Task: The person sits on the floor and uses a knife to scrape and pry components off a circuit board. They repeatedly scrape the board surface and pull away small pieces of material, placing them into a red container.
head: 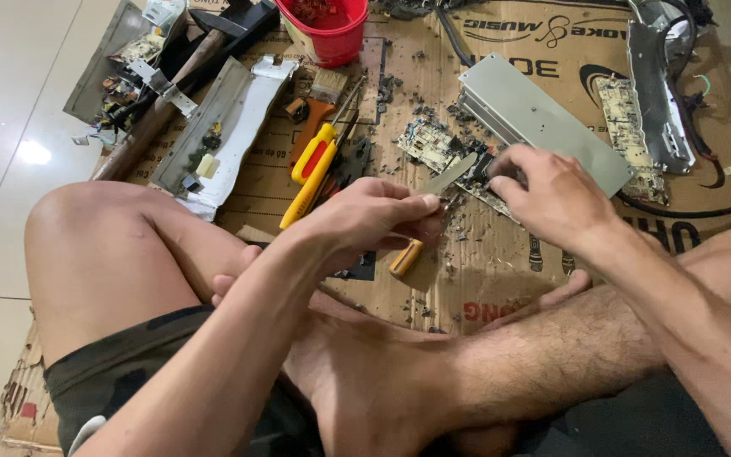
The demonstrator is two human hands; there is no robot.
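While person sits cross-legged on cardboard sheet [509, 262], left hand [365, 220] closed around knife [433, 199], orange handle below fist, blade tip resting on circuit board [446, 156] near sheet's middle. Right hand [552, 195] curled, fingertips pressing board's right end, just beside grey metal case [543, 118]. Yellow screwdriver [310, 173] left of board; red bucket [325, 30] at far edge.

Flattened brown cardboard box [501, 271] with black print covers the floor
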